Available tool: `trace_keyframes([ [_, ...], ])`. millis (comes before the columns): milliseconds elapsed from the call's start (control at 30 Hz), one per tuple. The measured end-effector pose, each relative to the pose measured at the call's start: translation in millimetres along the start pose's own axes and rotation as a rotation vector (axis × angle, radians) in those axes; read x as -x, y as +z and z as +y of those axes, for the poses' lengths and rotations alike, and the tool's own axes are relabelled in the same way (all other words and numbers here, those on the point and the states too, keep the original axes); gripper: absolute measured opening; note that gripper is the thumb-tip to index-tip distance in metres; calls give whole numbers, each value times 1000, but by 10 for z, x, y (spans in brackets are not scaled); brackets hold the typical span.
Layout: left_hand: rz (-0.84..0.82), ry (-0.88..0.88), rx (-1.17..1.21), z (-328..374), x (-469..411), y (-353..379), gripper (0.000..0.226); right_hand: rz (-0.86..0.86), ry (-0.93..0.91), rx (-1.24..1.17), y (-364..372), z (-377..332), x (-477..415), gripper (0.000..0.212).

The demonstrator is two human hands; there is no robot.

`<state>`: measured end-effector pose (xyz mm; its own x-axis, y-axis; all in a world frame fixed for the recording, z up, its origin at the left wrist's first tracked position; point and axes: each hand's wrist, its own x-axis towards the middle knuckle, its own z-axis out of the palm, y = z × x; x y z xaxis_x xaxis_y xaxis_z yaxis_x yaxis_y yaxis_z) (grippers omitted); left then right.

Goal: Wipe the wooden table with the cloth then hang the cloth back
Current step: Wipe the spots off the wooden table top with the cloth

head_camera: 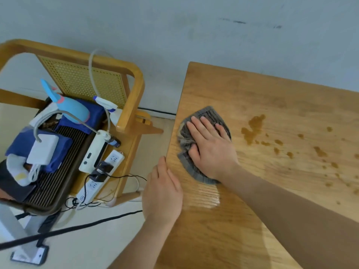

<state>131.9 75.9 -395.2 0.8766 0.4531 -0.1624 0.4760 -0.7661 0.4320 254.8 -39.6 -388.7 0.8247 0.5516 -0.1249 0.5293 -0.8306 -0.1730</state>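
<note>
The right hand (210, 147) is laid flat on the cloth (202, 144), its fingers (198, 127) stretched out and slightly spread toward 11 o'clock, with the thumb tucked into a fold at the cloth's 8 o'clock side. The cloth is pressed down rather than gripped. The left hand (162, 191) is rested on the table (262, 105) edge at 7 o'clock of the cloth, fingers extended and held close together, nothing held in them.

No readable writing or brand is seen anywhere; the markings on the power strip (97, 179) are too small to be made out.

The cloth is grey, ribbed and crumpled into a rough rounded pad, and it is placed near the table's left edge. A wet, shiny streak is seen on the wood at 6 o'clock of the cloth. Brown spill marks (254, 129) are scattered at 3 o'clock of the cloth, well apart from it, with smaller drops trailing toward 4 o'clock. The table is of light wood with visible grain.

At 9 o'clock of the table a chair (134, 94) with a woven back is loaded with chargers, blue fabric and a spray bottle (108, 107).
</note>
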Motion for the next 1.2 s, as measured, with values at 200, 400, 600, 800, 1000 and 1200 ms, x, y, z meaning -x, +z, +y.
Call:
trace_keyframes([
  [200, -34, 118, 82, 296, -517, -8, 58, 46, 203, -22, -52, -2, -482, 62],
  [400, -47, 117, 15, 540, -826, 78, 63, 69, 338, -46, -80, 110, -755, 59],
  [600, -15, 128, -93, 522, -798, 154, 61, 107, 393, -70, -155, 370, -1372, 60],
  [800, -59, 91, -113, 572, -814, 120, 61, 106, 316, -94, -192, 389, -1540, 59],
  [1000, -37, 102, -116, 570, -783, 92, 62, 11, 56, -75, -89, 192, -557, 59],
  [1200, -50, 114, -124, 595, -774, 74, 65, 38, 141, -42, -228, 685, -1580, 59],
])
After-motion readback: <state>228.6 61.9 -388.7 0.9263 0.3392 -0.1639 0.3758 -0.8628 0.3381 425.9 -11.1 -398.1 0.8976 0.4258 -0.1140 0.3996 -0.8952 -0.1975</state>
